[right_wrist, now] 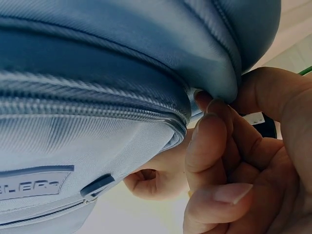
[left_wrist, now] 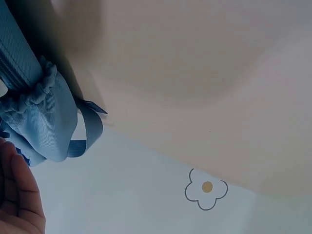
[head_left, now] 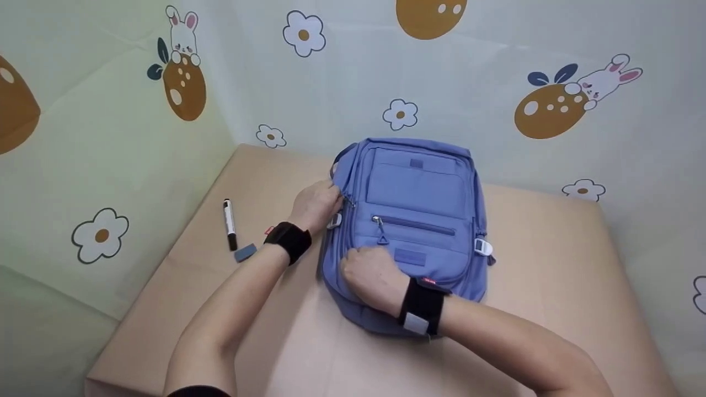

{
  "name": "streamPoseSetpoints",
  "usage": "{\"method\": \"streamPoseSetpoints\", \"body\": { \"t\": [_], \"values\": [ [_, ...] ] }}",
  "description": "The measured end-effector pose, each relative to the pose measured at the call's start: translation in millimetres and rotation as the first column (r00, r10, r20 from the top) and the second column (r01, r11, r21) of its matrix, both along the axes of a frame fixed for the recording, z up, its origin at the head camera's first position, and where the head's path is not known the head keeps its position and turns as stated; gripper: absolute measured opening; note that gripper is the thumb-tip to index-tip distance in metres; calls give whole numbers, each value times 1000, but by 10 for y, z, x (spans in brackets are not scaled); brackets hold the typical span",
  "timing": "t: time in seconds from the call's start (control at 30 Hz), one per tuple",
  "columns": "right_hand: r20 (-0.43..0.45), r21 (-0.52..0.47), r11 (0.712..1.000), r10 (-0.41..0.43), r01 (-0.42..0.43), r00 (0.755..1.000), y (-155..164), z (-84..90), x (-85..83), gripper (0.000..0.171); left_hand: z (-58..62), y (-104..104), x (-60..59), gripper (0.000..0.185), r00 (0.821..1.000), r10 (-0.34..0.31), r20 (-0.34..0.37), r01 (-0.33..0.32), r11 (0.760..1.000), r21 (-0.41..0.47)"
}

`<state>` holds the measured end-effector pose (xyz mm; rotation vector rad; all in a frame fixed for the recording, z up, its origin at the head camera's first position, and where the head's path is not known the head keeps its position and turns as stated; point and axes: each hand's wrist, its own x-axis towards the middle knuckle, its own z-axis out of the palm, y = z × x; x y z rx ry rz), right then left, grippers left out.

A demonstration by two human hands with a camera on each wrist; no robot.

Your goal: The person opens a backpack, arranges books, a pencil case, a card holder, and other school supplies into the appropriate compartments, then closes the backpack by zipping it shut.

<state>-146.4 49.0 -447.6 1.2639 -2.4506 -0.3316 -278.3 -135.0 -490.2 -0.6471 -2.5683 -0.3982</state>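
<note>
A blue backpack (head_left: 419, 193) lies front side up on a beige table (head_left: 551, 264). My left hand (head_left: 317, 204) grips its left side by the main zipper, fingers curled on the edge. In the left wrist view only my palm (left_wrist: 17, 195) shows, next to the backpack's elastic side pocket (left_wrist: 39, 117) and a strap. At the lower left corner my right hand (head_left: 372, 273) pinches the fabric. The right wrist view shows that hand's fingers (right_wrist: 214, 141) and thumb closed on the backpack's rim (right_wrist: 97, 73) just beside the zipper's end.
A black and white marker (head_left: 229, 220) and a small grey eraser (head_left: 245, 252) lie on the table left of my left wrist. A cloth printed with flowers and rabbits (head_left: 496, 66) hangs behind and to the left. Bare table (left_wrist: 195, 73) lies around the backpack.
</note>
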Motion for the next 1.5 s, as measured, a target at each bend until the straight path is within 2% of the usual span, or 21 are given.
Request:
{"method": "streamPoseSetpoints", "body": {
  "t": [0.2,0.53,0.63,0.77,0.87,1.0,1.1,1.23,1.33,1.5],
  "values": [
    [-5,-13,1000,10,-11,1000,3,-12,-4,7,-13,-8,0,14,1000,19,3,-19,1000,-9],
    [-62,-84,995,53,-59,997,20,-59,-24,9,-20,-30,16,12,1000,4,-23,-3,1000,8],
    [-47,-98,993,62,-66,997,37,-47,-31,9,-19,-48,33,12,1000,3,-9,-2,1000,13],
    [20,-182,981,74,-69,997,139,-21,-40,15,-32,-64,61,15,1000,5,-22,-5,1000,16],
    [97,-271,961,78,-49,992,307,27,-21,23,-39,-68,87,18,997,-10,-78,11,1000,18],
    [189,-376,927,70,6,979,674,98,21,17,-34,-57,132,21,988,-62,-139,64,998,12],
    [224,-455,888,53,56,973,1058,80,28,18,-32,-12,171,22,984,-116,-133,116,993,-3],
    [243,-520,844,-3,133,970,1539,-55,10,36,-31,41,216,23,981,-161,-107,161,987,-3],
    [264,-511,842,-37,172,964,1769,-184,-18,50,-33,70,224,20,982,-150,-112,153,988,22],
    [303,-465,871,-15,162,953,1901,-294,-74,68,-46,106,220,11,987,-107,-121,118,989,85]
  ]
}}
